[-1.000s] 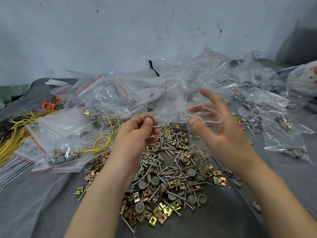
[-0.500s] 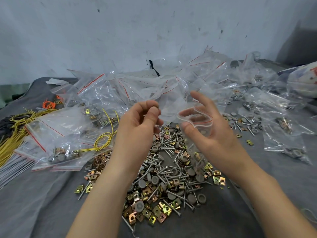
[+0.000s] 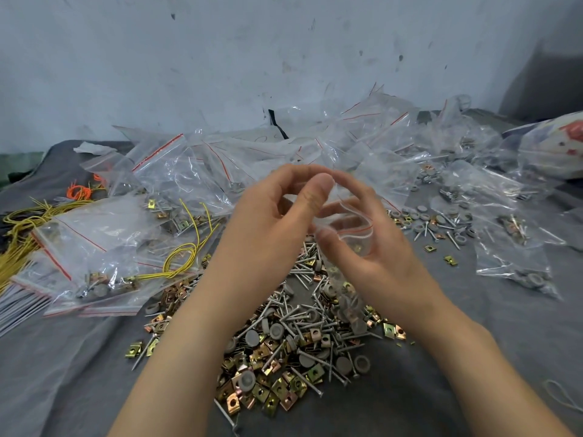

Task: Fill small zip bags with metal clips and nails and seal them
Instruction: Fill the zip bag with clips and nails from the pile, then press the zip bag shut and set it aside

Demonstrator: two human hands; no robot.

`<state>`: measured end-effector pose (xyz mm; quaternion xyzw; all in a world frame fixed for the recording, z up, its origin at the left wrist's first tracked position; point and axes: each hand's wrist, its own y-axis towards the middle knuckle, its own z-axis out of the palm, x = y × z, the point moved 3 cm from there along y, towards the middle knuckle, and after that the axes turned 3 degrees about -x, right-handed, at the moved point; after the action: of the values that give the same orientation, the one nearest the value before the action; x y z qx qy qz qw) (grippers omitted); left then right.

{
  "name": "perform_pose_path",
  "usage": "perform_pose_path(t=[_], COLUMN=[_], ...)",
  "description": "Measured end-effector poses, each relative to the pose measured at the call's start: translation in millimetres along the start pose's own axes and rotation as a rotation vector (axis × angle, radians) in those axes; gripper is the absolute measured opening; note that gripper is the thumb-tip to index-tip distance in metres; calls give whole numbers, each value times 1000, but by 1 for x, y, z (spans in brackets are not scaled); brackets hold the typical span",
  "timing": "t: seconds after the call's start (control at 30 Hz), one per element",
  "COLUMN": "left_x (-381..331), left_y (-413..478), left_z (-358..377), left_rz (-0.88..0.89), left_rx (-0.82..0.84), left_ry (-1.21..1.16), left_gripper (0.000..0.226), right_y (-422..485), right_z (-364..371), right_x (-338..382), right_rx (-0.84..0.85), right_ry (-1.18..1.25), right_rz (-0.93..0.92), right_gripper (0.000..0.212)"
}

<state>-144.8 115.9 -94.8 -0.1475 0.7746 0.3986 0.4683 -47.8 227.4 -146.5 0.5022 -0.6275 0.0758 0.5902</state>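
Note:
My right hand holds a small clear zip bag with a red seal line, its mouth spread open between thumb and fingers. The bag hangs down over the pile, and a few pieces show through its lower end. My left hand is raised right beside the bag's mouth with thumb and fingers curled together; what it pinches is too small to tell. Below both hands, a pile of metal clips, nails and grey round caps lies on the grey cloth.
Filled and empty zip bags crowd the back and both sides. Yellow wire loops and an orange bundle lie at the left. Loose caps and nails are scattered at the right. A wall rises behind.
My left hand has risen and moved right until its fingertips reach the bag's mouth. My right hand has brought the open bag a little leftward toward it.

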Motion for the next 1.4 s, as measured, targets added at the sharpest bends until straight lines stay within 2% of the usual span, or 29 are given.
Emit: perform_pose_path(t=[0.13, 0.33, 0.47, 0.67, 0.77, 0.87, 0.97, 1.1, 1.2, 1.3, 1.4], left_x=[9, 28, 32, 46, 44, 35, 34, 36, 36, 34, 25], left_y=[1, -4, -5, -8, -9, -9, -13, -21, -23, -24, -24], left_z=[-9, -6, -7, -16, -16, -13, -5, 6, 8, 6, 3], left_rz=[-50, -179, -200, -275, -253, -208, -214, -269, -267, -263, -174], left_rx=[-56, 39, 59, 95, 89, 105, 155, 269, 293, 251, 173], left_ry=[-21, -96, -146, 58, 42, -87, -187, -293, -251, -255, -84], left_gripper=[19, 15, 18, 13, 14, 20, 31, 39, 32, 26, 18], right_y=[1, 2, 3, 5, 5, 8, 12, 13, 13, 13, 14], right_z=[-3, -6, -10, -16, -18, -16, -12, -11, -14, -13, -9], right_x=[1, 9, 14, 12, 11, 13, 16, 25, 25, 23, 16], right_rx=[-19, -30, -56, -95, -108, -94, -27, 57, 53, 12, -41], right_ry=[46, 253, 323, 298, 306, 399, 560, 834, 924, 900, 897], right_rz=[14, 28, 29, 43, 55, 75, 104, 174, 204, 221, 272], right_gripper=[62, 60, 57, 56, 55, 59, 61, 53, 51, 53, 61])
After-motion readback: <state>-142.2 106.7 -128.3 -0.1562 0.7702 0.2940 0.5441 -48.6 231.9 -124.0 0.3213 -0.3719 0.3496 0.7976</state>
